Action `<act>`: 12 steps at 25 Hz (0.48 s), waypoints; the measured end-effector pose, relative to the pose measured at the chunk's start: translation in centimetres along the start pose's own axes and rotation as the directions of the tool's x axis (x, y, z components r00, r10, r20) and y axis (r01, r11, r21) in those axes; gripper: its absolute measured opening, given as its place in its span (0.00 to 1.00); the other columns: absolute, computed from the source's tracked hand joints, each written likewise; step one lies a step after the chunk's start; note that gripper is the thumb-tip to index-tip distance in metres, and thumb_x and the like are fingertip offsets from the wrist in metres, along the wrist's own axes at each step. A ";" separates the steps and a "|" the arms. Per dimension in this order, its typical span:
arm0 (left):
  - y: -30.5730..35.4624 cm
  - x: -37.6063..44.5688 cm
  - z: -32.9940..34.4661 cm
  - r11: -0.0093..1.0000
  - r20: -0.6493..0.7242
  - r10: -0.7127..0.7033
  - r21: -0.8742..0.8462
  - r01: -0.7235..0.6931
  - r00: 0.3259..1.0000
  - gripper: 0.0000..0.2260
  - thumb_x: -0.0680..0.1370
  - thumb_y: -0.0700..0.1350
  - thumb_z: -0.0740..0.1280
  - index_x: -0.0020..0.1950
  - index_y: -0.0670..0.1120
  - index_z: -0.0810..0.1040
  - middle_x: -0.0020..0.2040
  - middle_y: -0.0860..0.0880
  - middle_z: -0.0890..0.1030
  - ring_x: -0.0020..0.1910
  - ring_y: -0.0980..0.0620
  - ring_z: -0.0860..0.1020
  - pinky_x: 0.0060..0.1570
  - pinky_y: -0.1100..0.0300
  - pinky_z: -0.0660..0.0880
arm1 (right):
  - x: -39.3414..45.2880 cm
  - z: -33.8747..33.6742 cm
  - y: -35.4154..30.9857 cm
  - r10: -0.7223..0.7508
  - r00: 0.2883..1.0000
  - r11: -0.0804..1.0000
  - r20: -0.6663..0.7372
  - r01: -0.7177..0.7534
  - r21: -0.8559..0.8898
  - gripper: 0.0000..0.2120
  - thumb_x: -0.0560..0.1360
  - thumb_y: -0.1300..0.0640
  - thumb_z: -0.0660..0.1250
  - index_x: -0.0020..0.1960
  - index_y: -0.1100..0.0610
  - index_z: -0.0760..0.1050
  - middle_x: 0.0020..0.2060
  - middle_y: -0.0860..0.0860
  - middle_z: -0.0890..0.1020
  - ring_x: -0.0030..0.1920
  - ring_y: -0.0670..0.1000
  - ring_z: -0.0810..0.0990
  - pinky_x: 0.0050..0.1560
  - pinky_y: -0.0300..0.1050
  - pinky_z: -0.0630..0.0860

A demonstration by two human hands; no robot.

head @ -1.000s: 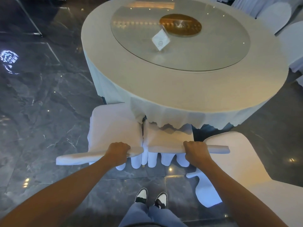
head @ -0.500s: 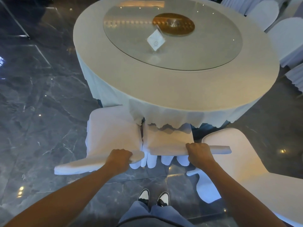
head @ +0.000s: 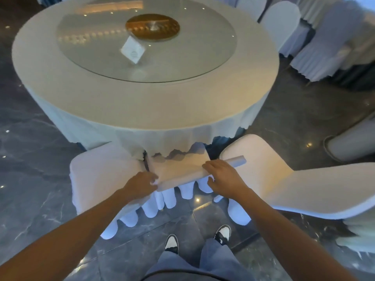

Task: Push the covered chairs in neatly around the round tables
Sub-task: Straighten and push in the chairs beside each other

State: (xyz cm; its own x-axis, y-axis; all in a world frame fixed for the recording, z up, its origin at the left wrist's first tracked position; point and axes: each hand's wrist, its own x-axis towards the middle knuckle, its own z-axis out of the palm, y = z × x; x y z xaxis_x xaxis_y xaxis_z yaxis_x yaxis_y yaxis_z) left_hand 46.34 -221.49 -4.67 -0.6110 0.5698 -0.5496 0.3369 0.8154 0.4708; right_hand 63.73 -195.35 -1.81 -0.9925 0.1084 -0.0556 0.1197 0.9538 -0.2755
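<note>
A round table [head: 142, 110] with a pale cloth and a glass turntable fills the upper middle. Three white-covered chairs stand at its near edge. The middle chair [head: 182, 169] has its seat tucked under the hanging cloth. My right hand [head: 223, 175] grips the right part of its top rail. My left hand [head: 142, 184] is curled at the rail's left end, where it meets the left chair [head: 101, 171]. The left chair's seat touches the cloth. The right chair [head: 269, 171] stands angled away from the table, with its back stretching to the right.
A small card stand [head: 133, 50] sits on the turntable [head: 146, 41]. More covered chairs [head: 282, 21] and a skirted table [head: 332, 47] stand at the upper right. The floor [head: 36, 159] is dark glossy marble. My feet [head: 196, 238] are just behind the chairs.
My left hand has slid right from the left chair's back to the left end of the middle chair's rail. The view has swung, so the table now sits further left.
</note>
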 end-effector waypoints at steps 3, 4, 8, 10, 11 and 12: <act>8.1 2.7 -0.8 0.974 -0.234 0.156 -0.127 -0.189 0.960 0.15 0.80 0.44 0.62 0.67 0.50 0.78 0.61 0.49 0.81 0.58 0.46 0.79 0.55 0.56 0.75 | -1.8 -2.7 3.1 0.087 0.995 0.996 0.055 -0.088 0.032 0.24 0.75 0.53 0.66 0.70 0.55 0.71 0.66 0.53 0.77 0.63 0.56 0.75 0.61 0.52 0.74; 11.0 3.4 -0.7 0.960 -0.247 0.211 -0.129 -0.248 0.946 0.14 0.81 0.47 0.62 0.65 0.51 0.78 0.60 0.50 0.82 0.58 0.47 0.79 0.55 0.55 0.75 | -2.3 -3.6 4.5 0.117 0.991 0.993 0.062 -0.119 0.021 0.24 0.77 0.52 0.65 0.72 0.53 0.69 0.68 0.52 0.75 0.66 0.56 0.73 0.64 0.51 0.71; 22.6 5.6 2.8 0.924 -0.137 0.354 -0.104 -0.369 0.925 0.17 0.79 0.56 0.62 0.66 0.55 0.77 0.59 0.53 0.82 0.57 0.50 0.79 0.60 0.51 0.75 | -6.4 -7.1 12.4 0.265 0.964 0.963 0.021 -0.263 -0.051 0.25 0.77 0.50 0.64 0.74 0.51 0.67 0.72 0.53 0.71 0.70 0.56 0.69 0.70 0.51 0.65; 28.9 6.5 6.0 0.897 -0.060 0.435 -0.062 -0.438 0.899 0.20 0.78 0.55 0.64 0.70 0.52 0.75 0.61 0.51 0.81 0.60 0.50 0.78 0.62 0.52 0.74 | -9.8 -8.8 17.4 0.368 0.930 0.926 0.000 -0.366 -0.090 0.26 0.76 0.51 0.65 0.73 0.52 0.68 0.72 0.54 0.71 0.70 0.58 0.70 0.70 0.51 0.65; 31.6 6.8 7.7 0.886 -0.017 0.460 -0.051 -0.460 0.888 0.21 0.78 0.55 0.64 0.71 0.52 0.73 0.63 0.51 0.80 0.62 0.49 0.77 0.63 0.51 0.73 | -11.4 -9.5 19.8 0.412 0.911 0.906 -0.002 -0.410 -0.102 0.26 0.76 0.52 0.65 0.73 0.53 0.68 0.71 0.55 0.72 0.69 0.58 0.70 0.69 0.51 0.66; 34.5 7.1 9.5 0.873 0.018 0.487 -0.043 -0.486 0.873 0.22 0.79 0.54 0.65 0.72 0.51 0.72 0.66 0.50 0.78 0.64 0.48 0.76 0.64 0.51 0.72 | -13.3 -10.1 22.2 0.457 0.889 0.884 0.001 -0.454 -0.109 0.26 0.75 0.54 0.64 0.73 0.52 0.68 0.70 0.54 0.72 0.67 0.58 0.71 0.68 0.51 0.68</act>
State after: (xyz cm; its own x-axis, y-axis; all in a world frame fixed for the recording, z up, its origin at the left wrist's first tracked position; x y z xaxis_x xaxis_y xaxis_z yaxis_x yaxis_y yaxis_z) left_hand 60.44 -188.32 1.06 -0.3565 0.8966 -0.2626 0.5607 0.4301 0.7075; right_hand 79.35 -172.82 2.54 -0.8281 0.5320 -0.1766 0.5541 0.8246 -0.1139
